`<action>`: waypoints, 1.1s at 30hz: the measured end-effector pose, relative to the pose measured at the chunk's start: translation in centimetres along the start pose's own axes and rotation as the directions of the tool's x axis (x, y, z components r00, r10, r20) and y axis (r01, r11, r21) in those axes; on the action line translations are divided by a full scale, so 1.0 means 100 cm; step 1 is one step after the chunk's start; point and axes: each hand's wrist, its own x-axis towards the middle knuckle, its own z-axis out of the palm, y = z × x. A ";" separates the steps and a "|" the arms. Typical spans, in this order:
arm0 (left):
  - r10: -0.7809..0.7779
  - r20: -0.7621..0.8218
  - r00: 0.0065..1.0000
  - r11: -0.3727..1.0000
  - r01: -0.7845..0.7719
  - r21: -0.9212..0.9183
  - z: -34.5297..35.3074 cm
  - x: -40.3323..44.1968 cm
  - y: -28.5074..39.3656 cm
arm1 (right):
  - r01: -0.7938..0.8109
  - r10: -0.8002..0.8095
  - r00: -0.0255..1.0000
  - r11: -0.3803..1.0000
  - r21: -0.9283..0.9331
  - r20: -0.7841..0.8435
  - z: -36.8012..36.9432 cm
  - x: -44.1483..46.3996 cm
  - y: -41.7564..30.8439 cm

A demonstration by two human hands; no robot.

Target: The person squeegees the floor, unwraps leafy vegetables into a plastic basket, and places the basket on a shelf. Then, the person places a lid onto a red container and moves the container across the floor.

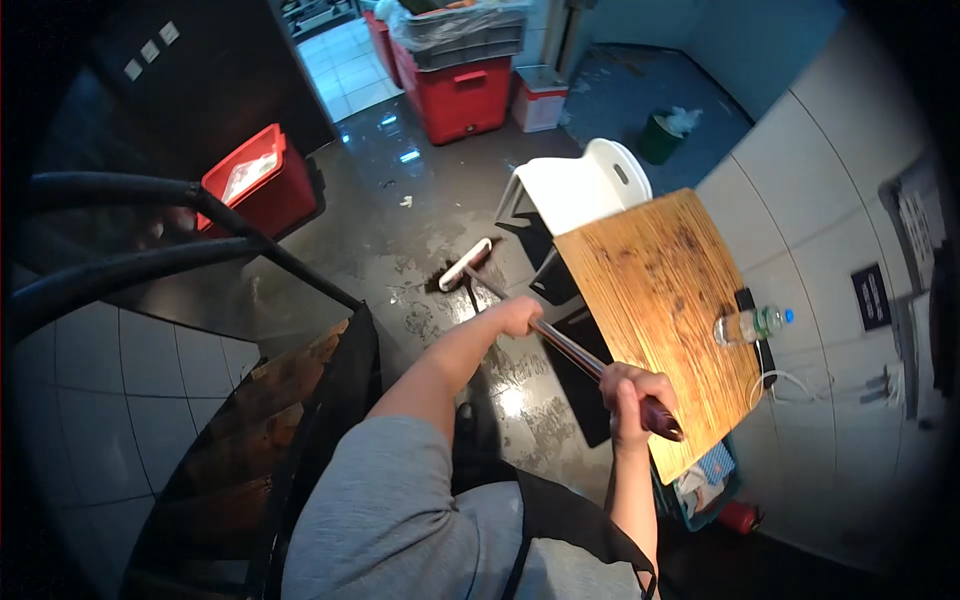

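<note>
A long-handled floor brush [466, 264] rests on the wet grey floor [420, 215], its head a white bar with dark reddish bristles along one side. My left hand [518, 316] is wrapped round the metal pole, partway down. Higher up, near the brown end grip [661, 419], my right hand [636, 392] closes on the same pole. That upper end lies over the near edge of a wooden table [650, 290]; whether it touches the wood I cannot tell.
A white chair [585, 185] stands against the table, which carries a plastic bottle [750, 325]. Red bins [260, 185] and a red cooler box [462, 100] stand further off. Black stair railings [290, 265] run along my left. A green bin [660, 138] sits at the back right.
</note>
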 end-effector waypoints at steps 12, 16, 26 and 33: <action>-0.269 -0.063 0.961 0.955 0.258 -0.146 0.001 -0.010 0.042 | -0.080 0.072 0.994 0.992 0.099 0.087 -0.030 0.032 0.013; -0.643 -0.218 0.734 0.750 0.662 0.017 -0.014 0.010 -0.007 | -0.163 0.116 0.935 0.980 0.118 0.336 -0.022 0.077 0.064; -0.610 -0.503 0.613 0.792 0.450 -0.412 -0.055 -0.046 0.187 | -0.570 -0.170 0.612 0.582 0.580 0.773 -0.031 0.218 -0.036; -0.911 -0.364 0.192 0.394 0.664 -0.636 0.078 -0.158 0.249 | -0.790 0.173 0.401 0.563 0.244 0.900 0.047 0.138 0.036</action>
